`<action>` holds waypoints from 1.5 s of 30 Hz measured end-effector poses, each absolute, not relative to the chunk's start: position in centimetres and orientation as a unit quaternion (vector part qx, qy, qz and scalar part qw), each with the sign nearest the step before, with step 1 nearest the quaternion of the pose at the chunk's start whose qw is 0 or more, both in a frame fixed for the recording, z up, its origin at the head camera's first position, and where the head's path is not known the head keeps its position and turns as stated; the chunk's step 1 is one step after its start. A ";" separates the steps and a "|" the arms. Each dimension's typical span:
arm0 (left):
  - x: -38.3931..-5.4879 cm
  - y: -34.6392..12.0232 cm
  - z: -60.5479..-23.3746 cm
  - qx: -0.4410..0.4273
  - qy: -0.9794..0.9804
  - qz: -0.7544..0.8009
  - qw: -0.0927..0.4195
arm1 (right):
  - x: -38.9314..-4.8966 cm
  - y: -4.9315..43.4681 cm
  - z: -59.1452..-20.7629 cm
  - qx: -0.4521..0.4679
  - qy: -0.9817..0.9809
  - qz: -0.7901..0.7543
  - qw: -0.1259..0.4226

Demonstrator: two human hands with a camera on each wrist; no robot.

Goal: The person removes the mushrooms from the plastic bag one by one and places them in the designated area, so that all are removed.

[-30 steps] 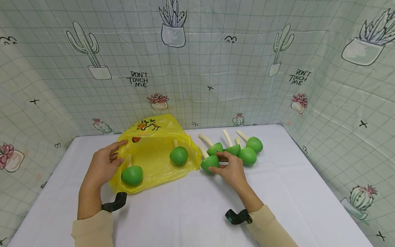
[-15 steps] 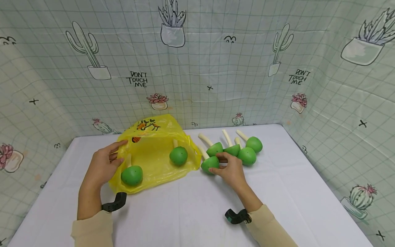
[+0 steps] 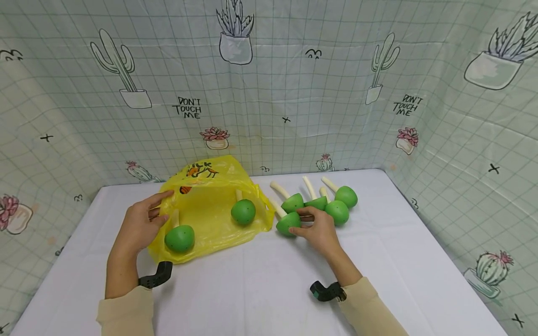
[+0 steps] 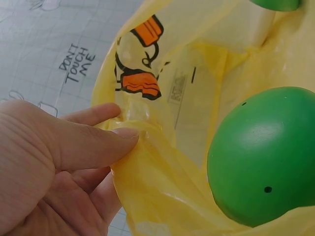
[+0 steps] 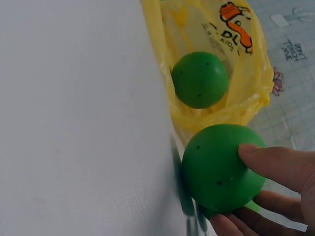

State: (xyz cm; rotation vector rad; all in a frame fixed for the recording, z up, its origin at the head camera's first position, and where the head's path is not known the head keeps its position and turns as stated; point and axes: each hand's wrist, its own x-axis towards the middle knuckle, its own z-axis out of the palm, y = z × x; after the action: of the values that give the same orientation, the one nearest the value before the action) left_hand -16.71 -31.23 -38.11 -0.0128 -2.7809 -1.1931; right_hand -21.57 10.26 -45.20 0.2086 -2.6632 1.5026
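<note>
From where I stand, the person's left hand (image 3: 138, 228) has the near-left edge of a yellow plastic bag (image 3: 206, 221) pinched between thumb and fingers, keeping its mouth spread toward the person. Inside lie two toy mushrooms with dark-dotted green caps: one (image 3: 180, 239) by that hand, the other (image 3: 243, 212) over at the bag's right side. The right hand (image 3: 319, 231) is clamped on a third green-capped mushroom (image 3: 286, 225), thumb on one side of the cap and fingers on the other, just outside the bag's right edge; its pale stem points away, toward the backdrop. Whether that cap touches the white tablecloth (image 3: 252, 294) I can't tell. Just beyond that hand, four more mushrooms (image 3: 337, 213) lie clustered. Both wrists wear a black device (image 3: 157, 275) below beige sleeves (image 3: 126, 310), and behind hangs a checked backdrop (image 3: 269, 84) printed with potted cacti.
</note>
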 end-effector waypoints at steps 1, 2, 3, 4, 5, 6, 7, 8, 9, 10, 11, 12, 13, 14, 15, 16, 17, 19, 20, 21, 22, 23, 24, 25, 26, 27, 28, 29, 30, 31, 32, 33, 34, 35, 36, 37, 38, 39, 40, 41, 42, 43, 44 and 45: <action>-16.7 -31.2 -38.1 -0.005 -0.917 -0.394 0.057 | -21.6 10.3 -45.2 0.069 -0.869 0.489 0.037; -16.7 -31.2 -38.1 -0.005 -0.917 -0.394 0.057 | -21.6 10.4 -45.1 0.070 -0.869 0.489 0.035; -16.7 -31.2 -38.1 -0.004 -0.917 -0.394 0.058 | -21.6 10.4 -45.1 0.072 -0.869 0.488 0.034; -16.7 -31.2 -38.2 -0.004 -0.917 -0.395 0.057 | -21.7 10.5 -45.1 0.074 -0.869 0.487 0.033; -16.7 -31.2 -38.2 -0.004 -0.917 -0.395 0.057 | -21.7 10.5 -45.1 0.074 -0.870 0.487 0.032; -16.7 -31.2 -38.2 -0.003 -0.917 -0.395 0.057 | -21.7 10.6 -45.1 0.075 -0.870 0.486 0.032; -16.7 -31.2 -38.2 -0.002 -0.917 -0.396 0.056 | -21.8 10.6 -45.1 0.075 -0.870 0.486 0.033; -16.7 -31.2 -38.2 -0.002 -0.917 -0.395 0.056 | -21.8 10.6 -45.1 0.076 -0.871 0.485 0.034; -16.7 -31.2 -38.2 -0.002 -0.917 -0.396 0.056 | -21.8 10.7 -45.1 0.075 -0.871 0.484 0.035; -16.7 -31.2 -38.2 -0.002 -0.917 -0.396 0.055 | -21.8 10.7 -45.1 0.076 -0.871 0.483 0.037; -16.7 -31.2 -38.2 -0.002 -0.916 -0.397 0.055 | -21.8 10.7 -45.1 0.075 -0.872 0.483 0.037; -16.7 -31.2 -38.2 -0.004 -0.916 -0.397 0.056 | -21.8 10.7 -45.0 0.075 -0.872 0.482 0.038; -16.7 -31.2 -38.2 -0.004 -0.916 -0.398 0.056 | -21.8 10.7 -45.0 0.075 -0.872 0.482 0.038; -16.7 -31.2 -38.2 -0.006 -0.916 -0.398 0.056 | -21.8 10.7 -45.0 0.075 -0.872 0.482 0.038; -16.8 -31.2 -38.2 -0.006 -0.916 -0.398 0.057 | -21.8 10.7 -45.0 0.075 -0.872 0.482 0.038; -16.8 -31.2 -38.2 -0.007 -0.916 -0.398 0.057 | -21.8 10.7 -44.9 0.076 -0.871 0.483 0.038; -16.8 -31.2 -38.2 -0.008 -0.915 -0.399 0.058 | -21.7 10.7 -44.9 0.075 -0.871 0.484 0.038; -16.8 -31.2 -38.2 -0.007 -0.915 -0.400 0.057 | -21.7 10.7 -44.8 0.076 -0.869 0.487 0.039; -16.8 -31.2 -38.2 -0.008 -0.914 -0.401 0.057 | -21.7 10.6 -44.8 0.076 -0.868 0.489 0.040; -16.9 -31.2 -38.1 -0.008 -0.914 -0.401 0.057 | -21.6 10.6 -44.7 0.076 -0.867 0.491 0.041; -16.9 -31.2 -38.1 -0.008 -0.914 -0.403 0.057 | -21.6 10.6 -44.7 0.076 -0.865 0.494 0.043; -16.9 -31.2 -38.1 -0.008 -0.913 -0.404 0.056 | -21.6 10.6 -44.6 0.075 -0.864 0.496 0.044; -16.9 -31.2 -38.1 -0.007 -0.913 -0.403 0.056 | -21.6 10.6 -44.6 0.076 -0.863 0.498 0.046; -16.9 -31.1 -38.1 -0.006 -0.913 -0.403 0.056 | -21.6 10.5 -44.5 0.075 -0.861 0.500 0.048; -16.9 -31.1 -38.1 -0.005 -0.914 -0.403 0.055 | -21.5 10.5 -44.5 0.074 -0.860 0.502 0.050; -16.9 -31.1 -38.1 -0.004 -0.914 -0.402 0.055 | -21.5 10.5 -44.5 0.074 -0.859 0.503 0.052; -16.9 -31.1 -38.1 -0.003 -0.914 -0.403 0.055 | -21.5 10.5 -44.4 0.074 -0.859 0.504 0.054; -16.8 -31.1 -38.1 -0.003 -0.914 -0.402 0.055 | -21.5 10.5 -44.4 0.074 -0.858 0.505 0.056; -16.8 -31.1 -38.1 -0.002 -0.914 -0.403 0.054 | -21.4 10.5 -44.4 0.076 -0.858 0.505 0.060; -16.8 -31.1 -38.1 -0.002 -0.914 -0.403 0.054 | -21.4 10.4 -44.3 0.076 -0.857 0.506 0.062; -16.8 -31.1 -38.0 -0.003 -0.914 -0.403 0.053 | -21.4 10.4 -44.3 0.076 -0.857 0.506 0.065; -16.8 -31.1 -38.0 -0.003 -0.913 -0.404 0.053 | -21.3 10.4 -44.3 0.077 -0.856 0.506 0.067; -16.8 -31.1 -38.0 -0.003 -0.913 -0.404 0.053 | -21.3 10.4 -44.2 0.078 -0.856 0.506 0.068; -16.8 -31.0 -38.0 -0.003 -0.913 -0.404 0.052 | -21.3 10.4 -44.1 0.079 -0.856 0.506 0.070; -16.8 -31.0 -38.0 -0.003 -0.913 -0.405 0.052 | -21.3 10.3 -44.1 0.080 -0.856 0.505 0.072; -16.8 -31.0 -38.0 -0.003 -0.913 -0.405 0.051 | -21.3 10.3 -44.1 0.079 -0.856 0.506 0.072; -16.8 -31.0 -38.0 -0.002 -0.912 -0.406 0.051 | -21.2 10.2 -44.0 0.080 -0.856 0.505 0.073; -16.8 -31.0 -38.0 -0.002 -0.912 -0.407 0.050 | -21.2 10.2 -43.9 0.081 -0.856 0.505 0.073; -16.8 -31.0 -38.0 -0.002 -0.912 -0.407 0.049 | -21.2 10.2 -43.9 0.083 -0.855 0.506 0.074; -16.8 -31.0 -38.0 -0.002 -0.911 -0.408 0.049 | -21.2 10.1 -43.9 0.083 -0.855 0.507 0.075; -16.8 -31.0 -38.0 -0.002 -0.911 -0.409 0.049 | -21.2 10.1 -43.8 0.085 -0.854 0.509 0.076; -16.9 -31.0 -38.0 -0.002 -0.911 -0.409 0.049 | -21.2 10.0 -43.7 0.085 -0.853 0.510 0.076; -16.9 -31.0 -38.0 -0.003 -0.911 -0.409 0.048 | -21.2 10.0 -43.6 0.088 -0.852 0.511 0.076; -16.9 -31.0 -38.0 -0.003 -0.911 -0.410 0.049 | -21.2 9.9 -43.6 0.090 -0.851 0.511 0.076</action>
State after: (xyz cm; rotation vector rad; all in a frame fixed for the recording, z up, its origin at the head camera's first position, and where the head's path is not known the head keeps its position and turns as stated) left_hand -16.89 -31.02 -38.03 -0.0086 -2.7764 -1.2484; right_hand -21.18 9.90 -43.57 0.2686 -2.5520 1.5326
